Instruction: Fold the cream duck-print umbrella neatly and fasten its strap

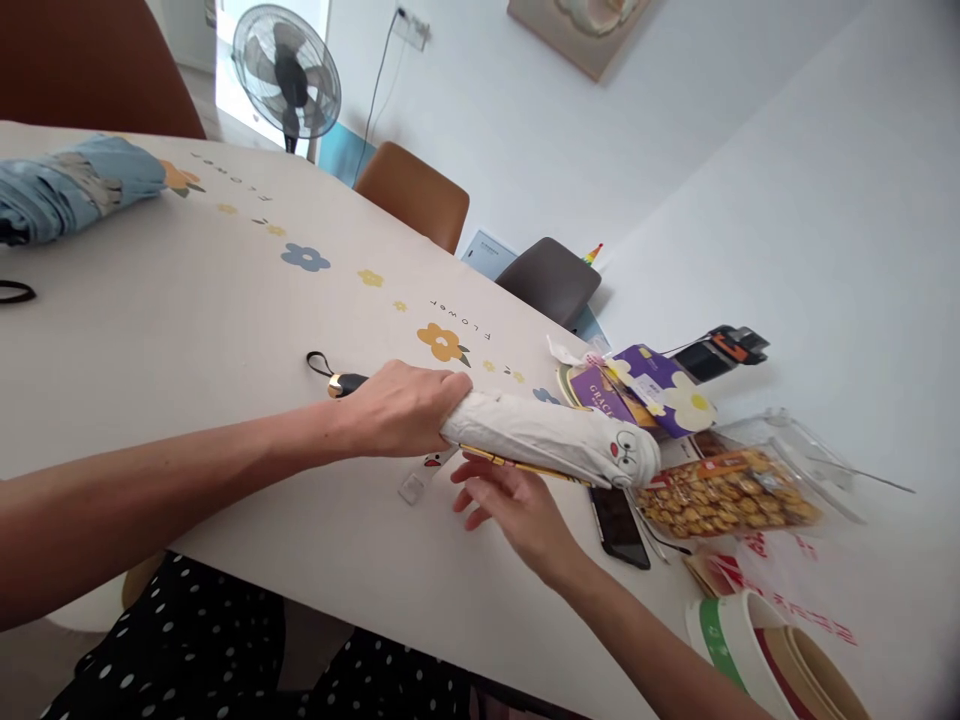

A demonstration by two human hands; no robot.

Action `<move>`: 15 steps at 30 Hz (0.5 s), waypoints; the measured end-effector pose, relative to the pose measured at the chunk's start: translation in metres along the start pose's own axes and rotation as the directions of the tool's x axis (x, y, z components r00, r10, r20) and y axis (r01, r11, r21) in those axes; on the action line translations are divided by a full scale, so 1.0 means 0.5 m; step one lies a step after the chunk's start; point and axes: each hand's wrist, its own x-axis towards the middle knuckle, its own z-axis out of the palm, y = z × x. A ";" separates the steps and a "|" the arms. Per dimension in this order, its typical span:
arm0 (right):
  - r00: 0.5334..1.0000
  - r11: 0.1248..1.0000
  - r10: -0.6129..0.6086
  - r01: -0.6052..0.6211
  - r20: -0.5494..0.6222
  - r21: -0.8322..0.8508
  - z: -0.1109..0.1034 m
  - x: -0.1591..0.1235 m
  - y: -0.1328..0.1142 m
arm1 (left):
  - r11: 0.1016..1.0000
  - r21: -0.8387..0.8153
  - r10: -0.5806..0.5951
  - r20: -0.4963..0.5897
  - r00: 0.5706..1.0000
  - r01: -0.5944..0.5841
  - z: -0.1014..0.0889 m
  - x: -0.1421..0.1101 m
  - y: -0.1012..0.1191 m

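My left hand [401, 405] is wrapped round a folded white umbrella [547, 435] near its handle end. The umbrella lies slantwise over the table, with a small cartoon face printed near its far end and yellow edging along its lower side. From the dark, gold-tipped handle [345, 385] a black wrist loop hangs out to the left. A closing strap [411, 488] with a clear square end dangles beneath the umbrella. Just below the canopy, my right hand [514, 505] has its fingers apart and holds nothing; whether a fingertip touches the fabric I cannot tell.
On the white flower-printed table [225, 330], a light blue folded umbrella [82, 185] lies at the far left. To the right are a phone [621, 530], a purple box [660, 390], a clear snack container [742, 495] and a tape roll [731, 640]. A fan [289, 80] stands behind.
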 end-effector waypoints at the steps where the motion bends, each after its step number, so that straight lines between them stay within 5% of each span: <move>1: 1.000 0.999 -0.008 0.008 -0.020 -0.034 0.011 -0.004 0.000 | 1.000 0.003 -0.013 0.003 1.000 0.013 -0.002 0.002 -0.002; 5: 0.992 0.991 0.042 -0.056 -0.118 -0.124 0.028 0.003 -0.004 | 0.999 -0.042 -0.024 0.028 0.999 0.025 -0.007 0.001 -0.004; 11: 0.993 0.973 0.114 -0.118 0.031 0.200 0.025 0.044 -0.021 | 0.993 -0.111 -0.036 0.051 0.998 0.041 -0.010 0.002 0.001; 15: 0.993 0.991 0.109 -0.111 0.034 0.075 0.040 0.030 -0.027 | 0.992 -0.049 -0.114 0.015 0.993 0.115 -0.001 0.007 -0.007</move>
